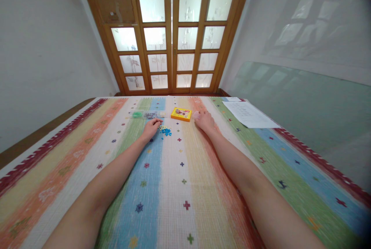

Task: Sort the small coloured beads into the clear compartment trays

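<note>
My left hand [152, 128] is closed, its fingertips pinched together beside a small heap of blue pieces [166, 131] and pale yellow pieces [164, 127]. Whatever those fingertips hold, if anything, is too small to make out. A clear compartment box [129, 115] lies just beyond, with green bits [137, 114] in one section and dark bits [150, 115] in another. To the right, my right hand [205, 120] curls its fingers on a small pale pink item [197, 115] whose kind I cannot tell. Between the hands, a bit farther off, lies a yellow box [181, 114] with printed pictures.
A striped cloth [174, 187] covers the table. Printed paper sheets [247, 114] lie at the far right. A glass-like panel [290, 98] leans along the right wall. Wooden doors with glass panes [172, 57] stand past the table's far edge.
</note>
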